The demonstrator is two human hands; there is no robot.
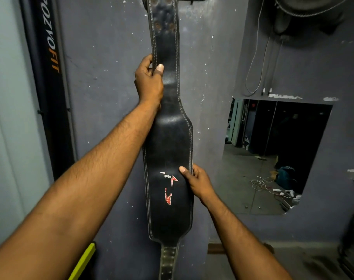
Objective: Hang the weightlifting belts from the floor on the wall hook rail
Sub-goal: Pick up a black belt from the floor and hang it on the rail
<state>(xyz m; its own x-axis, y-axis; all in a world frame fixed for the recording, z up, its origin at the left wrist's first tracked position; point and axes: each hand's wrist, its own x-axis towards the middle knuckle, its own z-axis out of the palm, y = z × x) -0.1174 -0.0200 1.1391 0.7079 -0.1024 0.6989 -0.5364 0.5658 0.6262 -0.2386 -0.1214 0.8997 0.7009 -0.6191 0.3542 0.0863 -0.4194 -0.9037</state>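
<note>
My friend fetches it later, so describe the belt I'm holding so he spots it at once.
Find the purple-grey wall left of the mirror. Upright in front of it is a long black belt, gripped by the left hand above and the right hand below. Its white stitching and red-and-white logo mark it out.

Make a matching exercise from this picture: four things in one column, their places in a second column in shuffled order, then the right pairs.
Things:
1. left hand
2. right hand
3. fan
4. yellow bar

Places:
A. top right corner of the view
B. gripping the belt at its wide part, beside the red logo
C. bottom left of the view
D. gripping the belt's narrow upper part

Pairs: 1-D, 2-B, 3-A, 4-C
</note>
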